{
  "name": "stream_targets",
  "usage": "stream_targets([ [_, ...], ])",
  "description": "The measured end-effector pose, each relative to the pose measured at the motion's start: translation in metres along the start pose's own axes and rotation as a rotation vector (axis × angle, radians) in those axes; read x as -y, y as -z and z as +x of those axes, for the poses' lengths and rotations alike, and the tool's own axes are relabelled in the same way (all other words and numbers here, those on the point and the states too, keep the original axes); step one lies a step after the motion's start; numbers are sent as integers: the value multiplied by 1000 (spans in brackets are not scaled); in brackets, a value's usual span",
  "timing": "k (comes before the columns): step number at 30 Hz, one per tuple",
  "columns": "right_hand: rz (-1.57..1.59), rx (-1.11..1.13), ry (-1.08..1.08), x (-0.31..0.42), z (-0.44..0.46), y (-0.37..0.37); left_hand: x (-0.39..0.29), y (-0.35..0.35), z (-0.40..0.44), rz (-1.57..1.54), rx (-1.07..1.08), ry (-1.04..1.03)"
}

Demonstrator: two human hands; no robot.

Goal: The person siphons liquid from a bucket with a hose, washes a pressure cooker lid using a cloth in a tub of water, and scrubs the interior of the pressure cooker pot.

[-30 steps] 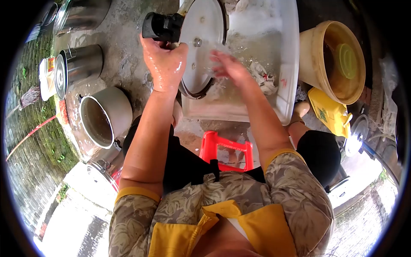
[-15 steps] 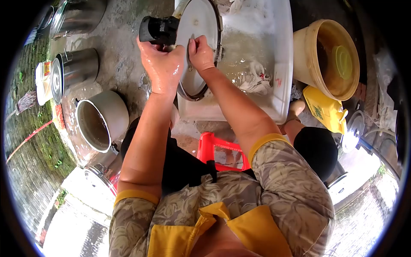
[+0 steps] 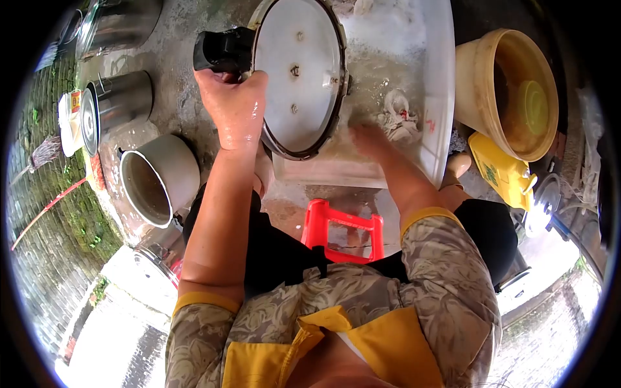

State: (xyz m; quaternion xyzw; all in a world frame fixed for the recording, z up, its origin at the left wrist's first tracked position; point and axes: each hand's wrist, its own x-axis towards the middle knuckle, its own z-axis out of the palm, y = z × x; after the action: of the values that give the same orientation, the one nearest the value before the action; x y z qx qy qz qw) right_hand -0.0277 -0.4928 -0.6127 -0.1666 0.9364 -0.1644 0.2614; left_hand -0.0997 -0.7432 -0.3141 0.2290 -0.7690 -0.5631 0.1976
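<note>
A round metal lid [image 3: 297,77], its flat pale underside facing me, is held tilted over the left edge of a white tub [image 3: 441,97]. My wet left hand [image 3: 233,107] is closed round the black handle [image 3: 223,50] on the lid's left side. Lower right of the lid, my right hand [image 3: 369,139] is down in the cloudy water of the tub, its fingers blurred and partly under the surface. A whitish cloth [image 3: 399,116] with a small red spot lies in the water just beyond that hand.
A beige bucket [image 3: 504,97] with a green bowl inside and a yellow jug [image 3: 498,169] are on the right. On the left are a pot of water [image 3: 162,180] and a steel pot [image 3: 123,107]. A red stool [image 3: 343,231] stands between my legs.
My right hand first moved onto the lid's face, then left it and went down right into the water. My left hand has shifted slightly left, and the lid's face is turned more towards me.
</note>
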Motion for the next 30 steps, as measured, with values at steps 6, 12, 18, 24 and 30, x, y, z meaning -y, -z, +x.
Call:
stream_targets([
  [6, 34, 209, -71, 15, 7, 25, -2, 2, 1, 5, 73, 41],
  [12, 445, -167, -363, 3, 24, 28, -6, -1, 0, -4, 48, 27],
  [18, 757, -86, -462, 7, 14, 3, -6, 1, -2, 52, 30, 43],
  [24, 321, 97, -286, 6, -6, 2, -7, 1, -2, 12, 57, 29],
  [30, 220, -49, -381, 6, 6, 75, -5, 0, 1, 93, 47, -1],
])
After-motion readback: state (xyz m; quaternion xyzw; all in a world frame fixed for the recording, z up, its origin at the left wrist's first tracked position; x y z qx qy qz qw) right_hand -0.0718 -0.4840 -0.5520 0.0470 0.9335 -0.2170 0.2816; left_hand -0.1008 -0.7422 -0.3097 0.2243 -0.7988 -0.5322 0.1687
